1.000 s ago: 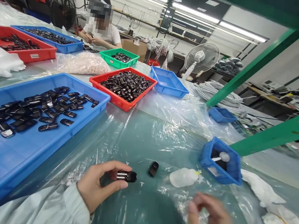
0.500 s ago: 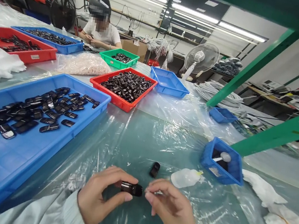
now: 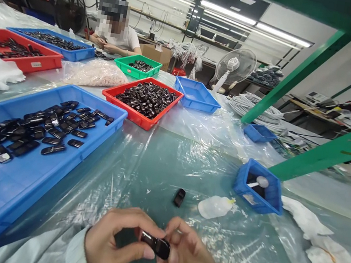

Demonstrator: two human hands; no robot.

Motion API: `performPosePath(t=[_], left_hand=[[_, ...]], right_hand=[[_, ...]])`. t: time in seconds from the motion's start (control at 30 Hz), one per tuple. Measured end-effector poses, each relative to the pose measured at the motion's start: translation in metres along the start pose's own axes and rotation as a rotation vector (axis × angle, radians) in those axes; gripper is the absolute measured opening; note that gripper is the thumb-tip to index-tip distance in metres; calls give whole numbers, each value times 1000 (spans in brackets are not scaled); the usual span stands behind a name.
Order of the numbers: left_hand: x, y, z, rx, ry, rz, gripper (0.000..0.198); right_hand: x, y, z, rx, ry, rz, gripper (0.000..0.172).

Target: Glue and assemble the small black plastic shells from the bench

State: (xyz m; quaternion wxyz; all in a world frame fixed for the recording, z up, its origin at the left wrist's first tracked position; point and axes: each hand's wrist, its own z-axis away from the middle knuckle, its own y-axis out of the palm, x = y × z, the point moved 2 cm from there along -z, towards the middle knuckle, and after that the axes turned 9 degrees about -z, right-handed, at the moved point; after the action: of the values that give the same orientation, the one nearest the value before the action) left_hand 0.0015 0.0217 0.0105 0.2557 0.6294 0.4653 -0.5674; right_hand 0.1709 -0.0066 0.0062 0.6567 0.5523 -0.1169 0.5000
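My left hand [image 3: 121,240] pinches a small glossy black plastic piece [image 3: 156,244] between thumb and fingertips, low in the middle of the view. The piece slants down to the right, its rounded end on that side. Against that end press the closed fingers of my right hand [image 3: 184,253]; anything small inside them is hidden. A second black plastic piece [image 3: 179,197] lies on the plastic-covered table just beyond my hands. To its right a translucent squeeze bottle [image 3: 216,207] rests on its side, its yellowish tip pointing right.
On the left sits a large blue tray [image 3: 93,145] with many black pieces. Farther back are a heaped red tray [image 3: 145,122], a green tray [image 3: 153,71] and a blue tray [image 3: 201,96]. A blue bin [image 3: 257,202] holds a white spoon [image 3: 259,182]. A green post [image 3: 326,148] slants at right; a co-worker [image 3: 118,38] sits opposite.
My right hand has closed in from a small gap to touch the black piece. Both hands sit slightly lower, and the piece has tipped downward to the right. The view has shifted a little.
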Motion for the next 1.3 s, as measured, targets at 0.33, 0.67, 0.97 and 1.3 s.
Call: performPosePath(t=[0.33,0.67,0.97,1.3], left_hand=[[-34,-27,11,-229,375,-830,31],[-30,-59,-17,-409,304,-1272,35],[14,58,-93,8,82,-1070,17],[21,39,-42,71,65,-929,25]], right_hand=[[8,7,6,-210,-329,239,38],[68,-74,45,-809,-1001,657,48],[44,-79,10,-522,-737,875,34],[54,-70,26,-541,-712,890,29]])
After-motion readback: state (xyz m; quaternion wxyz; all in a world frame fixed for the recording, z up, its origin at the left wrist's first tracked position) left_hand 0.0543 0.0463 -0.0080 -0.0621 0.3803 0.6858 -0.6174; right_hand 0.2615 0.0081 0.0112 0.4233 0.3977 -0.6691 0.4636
